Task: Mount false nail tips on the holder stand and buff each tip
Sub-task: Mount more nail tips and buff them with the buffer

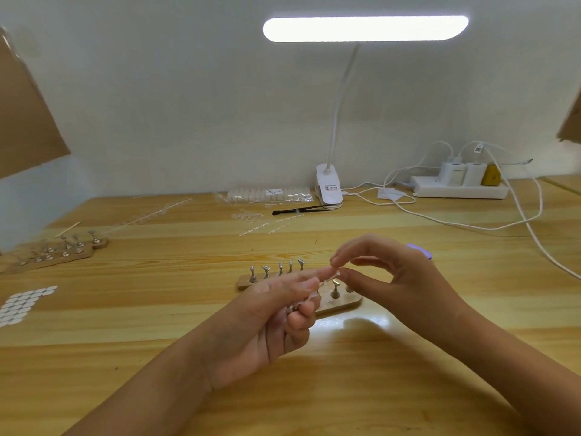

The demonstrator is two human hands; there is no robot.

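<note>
Head view, centre frame: the right hand [393, 275] pinches a clear nail tip [335, 273] in a thumb-and-forefinger grip, just above the holder stand [347, 303] on the tabletop [157, 309]. A bare peg [335, 286] stands directly below. The left hand [267, 316], nearer the viewer, curls its lower fingers round what look like spare tips [292, 308].

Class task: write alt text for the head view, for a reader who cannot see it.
The right hand pinches what looks like a clear nail tip at the extended forefinger of the left hand, above a wooden holder stand with metal pegs. A lit desk lamp shines behind.
</note>
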